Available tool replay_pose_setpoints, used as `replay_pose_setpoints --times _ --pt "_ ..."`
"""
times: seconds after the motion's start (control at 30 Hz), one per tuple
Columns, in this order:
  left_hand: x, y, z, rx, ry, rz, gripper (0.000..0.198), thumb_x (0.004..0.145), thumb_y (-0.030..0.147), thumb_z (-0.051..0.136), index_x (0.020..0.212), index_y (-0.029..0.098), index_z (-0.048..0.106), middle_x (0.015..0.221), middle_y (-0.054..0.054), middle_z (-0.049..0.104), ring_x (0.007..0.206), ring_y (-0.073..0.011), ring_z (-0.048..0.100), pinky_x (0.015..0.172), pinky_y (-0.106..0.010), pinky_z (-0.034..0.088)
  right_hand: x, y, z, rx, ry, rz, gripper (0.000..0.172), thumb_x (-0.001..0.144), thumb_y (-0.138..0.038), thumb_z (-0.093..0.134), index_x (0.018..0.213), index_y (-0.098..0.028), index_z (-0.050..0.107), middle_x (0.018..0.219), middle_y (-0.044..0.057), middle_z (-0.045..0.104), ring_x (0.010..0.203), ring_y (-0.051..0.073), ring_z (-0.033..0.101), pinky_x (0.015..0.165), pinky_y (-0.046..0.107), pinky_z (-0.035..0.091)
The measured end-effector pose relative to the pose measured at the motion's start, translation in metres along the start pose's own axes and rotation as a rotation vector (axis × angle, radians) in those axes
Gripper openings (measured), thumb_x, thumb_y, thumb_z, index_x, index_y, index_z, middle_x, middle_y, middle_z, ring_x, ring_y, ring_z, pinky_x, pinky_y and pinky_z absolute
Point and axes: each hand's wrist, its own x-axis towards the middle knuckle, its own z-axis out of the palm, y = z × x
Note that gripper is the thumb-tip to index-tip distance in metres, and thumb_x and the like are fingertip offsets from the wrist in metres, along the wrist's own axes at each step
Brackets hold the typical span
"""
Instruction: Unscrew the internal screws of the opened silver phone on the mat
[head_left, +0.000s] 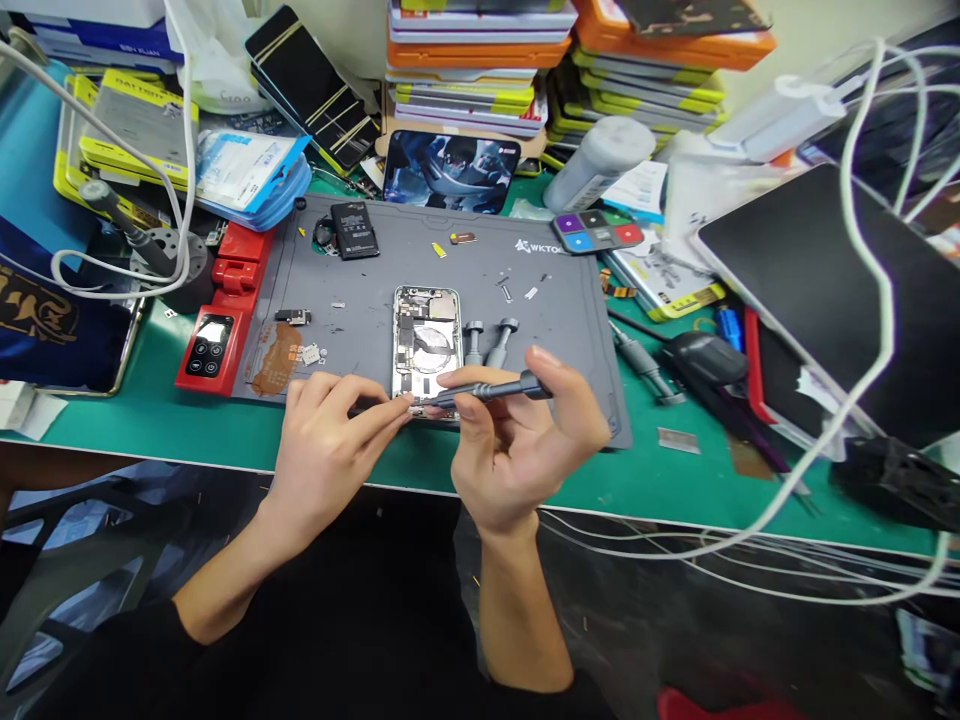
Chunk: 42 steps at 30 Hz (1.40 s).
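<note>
An opened phone point(426, 340) lies face down on a grey work mat point(555, 330), its insides showing. My right hand point(517, 440) is closed around a dark grey screwdriver point(499, 388) whose tip points left at the phone's bottom edge. My left hand point(330, 440) pinches thin tweezers point(375, 408) whose points meet the same bottom edge. Two more screwdrivers point(489, 342) lie just right of the phone. A black battery point(354, 229) rests at the mat's far left.
A red device point(217, 320) sits left of the mat. A propped phone point(450, 170) plays video behind it. Stacked boxes point(480, 60) line the back. A black tablet point(817, 290) and white cables point(877, 330) crowd the right. Small screws and parts dot the mat.
</note>
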Motion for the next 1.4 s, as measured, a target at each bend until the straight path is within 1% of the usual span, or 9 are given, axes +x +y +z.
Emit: replay_pose_setpoints --times 0.23,0.43,0.57,0.73,0.9,1.07,1.23,1.3,1.4 --pt "0.000 0.001 -0.002 -0.006 -0.008 -0.017 0.015 0.107 0.028 0.072 0.117 0.026 0.083 0.101 -0.001 0.080 0.091 -0.0217 0.058 0.079 -0.040 0.036 -0.003 0.004 -0.001 -0.074 0.032 -0.007 0.063 0.104 -0.016 0.066 0.161 -0.033 0.044 0.141 0.010 0.060 0.092 0.013 0.079 0.067 0.025 0.071" --pt "0.000 0.003 -0.002 -0.017 -0.001 -0.042 0.012 0.107 0.027 0.073 0.113 0.025 0.083 0.100 -0.001 0.081 0.092 -0.0216 0.060 0.081 -0.040 0.038 -0.005 0.005 -0.002 -0.114 -0.056 0.034 0.074 0.100 -0.009 0.069 0.164 -0.033 0.040 0.129 0.007 0.065 0.094 0.015 0.079 0.067 0.026 0.072" --pt "0.000 0.003 -0.002 -0.018 0.000 -0.045 0.012 0.107 0.027 0.072 0.112 0.025 0.083 0.100 -0.001 0.081 0.092 -0.0218 0.060 0.081 -0.040 0.038 -0.005 0.005 -0.002 -0.134 -0.068 0.023 0.076 0.099 -0.009 0.070 0.165 -0.033 0.039 0.131 0.008 0.066 0.094 0.015 0.079 0.067 0.027 0.072" --pt "0.000 0.003 -0.002 -0.022 -0.002 -0.048 0.012 0.107 0.027 0.072 0.112 0.024 0.082 0.100 0.000 0.081 0.092 -0.0216 0.061 0.081 -0.041 0.038 -0.003 0.004 -0.001 -0.180 -0.068 -0.014 0.073 0.100 -0.010 0.070 0.164 -0.031 0.040 0.137 0.009 0.069 0.097 0.015 0.081 0.069 0.027 0.073" --pt "-0.001 0.003 -0.003 -0.041 0.005 -0.053 0.012 0.108 0.027 0.071 0.114 0.025 0.082 0.100 -0.001 0.081 0.093 -0.0215 0.061 0.082 -0.041 0.039 0.001 0.002 -0.003 -0.235 -0.113 -0.074 0.061 0.108 -0.018 0.060 0.165 -0.029 0.042 0.144 0.010 0.074 0.112 0.021 0.083 0.080 0.032 0.073" --pt "-0.001 0.004 -0.005 -0.093 0.023 -0.072 0.012 0.110 0.026 0.067 0.109 0.024 0.079 0.099 0.000 0.082 0.093 -0.0207 0.063 0.083 -0.041 0.039 0.004 -0.002 -0.003 -0.380 -0.021 -0.133 0.057 0.104 -0.015 0.065 0.160 -0.025 0.054 0.126 0.009 0.084 0.088 0.018 0.081 0.074 0.031 0.069" --pt "-0.001 0.003 -0.005 -0.085 0.026 -0.092 0.028 0.114 0.025 0.056 0.089 0.022 0.067 0.091 -0.001 0.079 0.090 -0.0207 0.061 0.082 -0.041 0.038 0.007 -0.003 -0.003 -0.386 0.017 -0.128 0.055 0.106 -0.012 0.061 0.158 -0.029 0.057 0.116 0.005 0.085 0.095 0.018 0.081 0.079 0.030 0.069" --pt "-0.001 0.003 -0.004 -0.070 0.026 -0.100 0.032 0.115 0.025 0.053 0.085 0.021 0.061 0.086 -0.001 0.076 0.088 -0.0207 0.059 0.080 -0.041 0.036 0.008 -0.004 -0.003 -0.400 0.032 -0.129 0.054 0.103 -0.013 0.067 0.155 -0.029 0.062 0.113 0.004 0.084 0.090 0.017 0.079 0.077 0.030 0.068" --pt "-0.001 0.003 -0.004 -0.059 0.025 -0.098 0.032 0.115 0.024 0.052 0.084 0.022 0.058 0.083 -0.001 0.072 0.086 -0.0206 0.057 0.079 -0.040 0.036 0.010 -0.005 -0.004 -0.351 0.014 -0.119 0.051 0.104 -0.013 0.065 0.153 -0.027 0.064 0.112 0.006 0.082 0.096 0.018 0.078 0.081 0.031 0.068"
